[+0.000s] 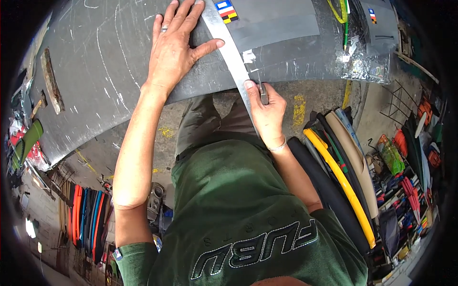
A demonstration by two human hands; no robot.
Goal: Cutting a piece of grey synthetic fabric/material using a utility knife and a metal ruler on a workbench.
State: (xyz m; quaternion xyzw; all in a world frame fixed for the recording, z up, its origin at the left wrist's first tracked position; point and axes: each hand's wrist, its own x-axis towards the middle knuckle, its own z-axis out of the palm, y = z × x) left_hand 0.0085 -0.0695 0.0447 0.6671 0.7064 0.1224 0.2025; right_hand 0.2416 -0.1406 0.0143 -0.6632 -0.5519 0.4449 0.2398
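The person's left hand (174, 55) lies palm down on the dark grey work surface (86, 52), fingers spread (one wears a ring), with the thumb tip at the left edge of the metal ruler (229, 50). That ruler slants from the far side to the near edge and past it. The right hand (269, 114), nearer and apart from the left, is closed around a slim cutter (264, 97), just right of the ruler, its thumb touching the metal. A grey sheet (281, 35) lies right of the ruler, a small coloured label (226, 12) at its left.
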